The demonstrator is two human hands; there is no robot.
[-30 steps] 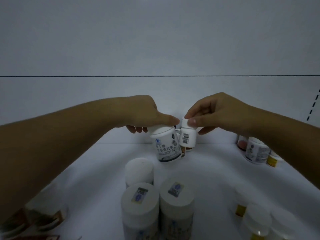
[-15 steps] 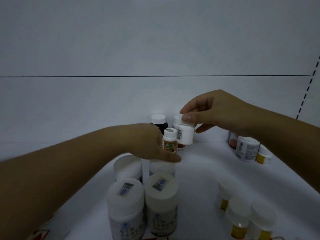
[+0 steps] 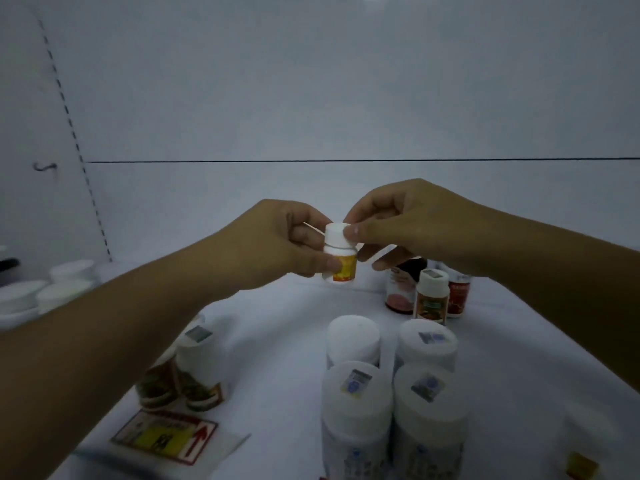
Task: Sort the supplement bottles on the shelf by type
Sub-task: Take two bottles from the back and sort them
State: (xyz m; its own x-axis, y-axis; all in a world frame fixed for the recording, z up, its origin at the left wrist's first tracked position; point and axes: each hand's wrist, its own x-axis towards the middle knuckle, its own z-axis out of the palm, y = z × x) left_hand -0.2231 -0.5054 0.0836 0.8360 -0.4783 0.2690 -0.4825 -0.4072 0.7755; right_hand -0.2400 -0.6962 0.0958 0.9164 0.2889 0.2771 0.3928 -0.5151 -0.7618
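Both hands hold one small white bottle with an orange-yellow label (image 3: 342, 262) in the air above the white shelf (image 3: 277, 341). My left hand (image 3: 284, 247) grips its body from the left, thumb on the label. My right hand (image 3: 398, 226) pinches its white cap from the right. Below stand several large white-capped bottles (image 3: 356, 410) in a square block. Behind them, three smaller bottles with red-brown labels (image 3: 431, 299) stand near the back wall. Under my left forearm are brown-labelled bottles (image 3: 197, 368).
A red and yellow sticker with an arrow (image 3: 166, 436) lies on the shelf front left. White-lidded tubs (image 3: 52, 289) stand at the far left past the perforated upright. A yellow-labelled bottle (image 3: 585, 462) shows at the bottom right corner.
The view has swung so the bottle block now sits to the right. My left hand rose from the large bottles and joined my right hand on a small orange-labelled bottle.
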